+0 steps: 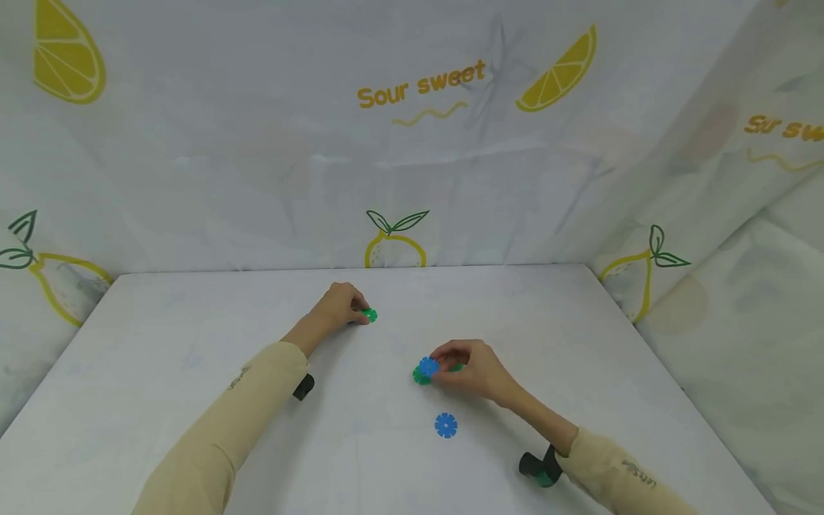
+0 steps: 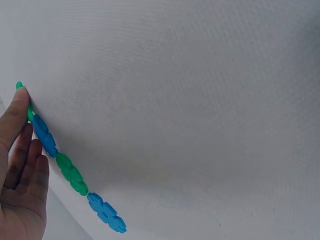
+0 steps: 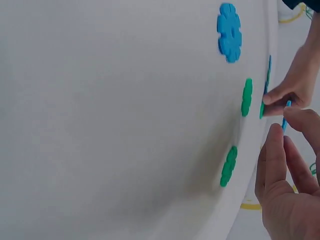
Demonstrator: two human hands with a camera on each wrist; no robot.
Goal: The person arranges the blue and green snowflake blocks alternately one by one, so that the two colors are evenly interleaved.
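In the head view, my left hand (image 1: 337,304) pinches a green notched disc (image 1: 370,315) near the table's far edge. The left wrist view shows that disc at one end of a slanting row: a blue disc (image 2: 45,135), a green disc (image 2: 71,174) and another blue disc (image 2: 106,212) follow, end to end. Whether they interlock I cannot tell. Between thumb and fingers, my right hand (image 1: 479,372) holds a blue notched disc (image 1: 428,367) above the table. Two green discs lie below it, one (image 3: 247,97) nearer the loose blue disc (image 3: 230,32), the other (image 3: 228,166) farther off.
A white-covered table (image 1: 212,322) spreads under both hands. Behind it hangs a pale cloth (image 1: 244,157) printed with lemons and lettering. Dark wrist-worn devices (image 1: 539,468) sit under the forearms, close to the tabletop.
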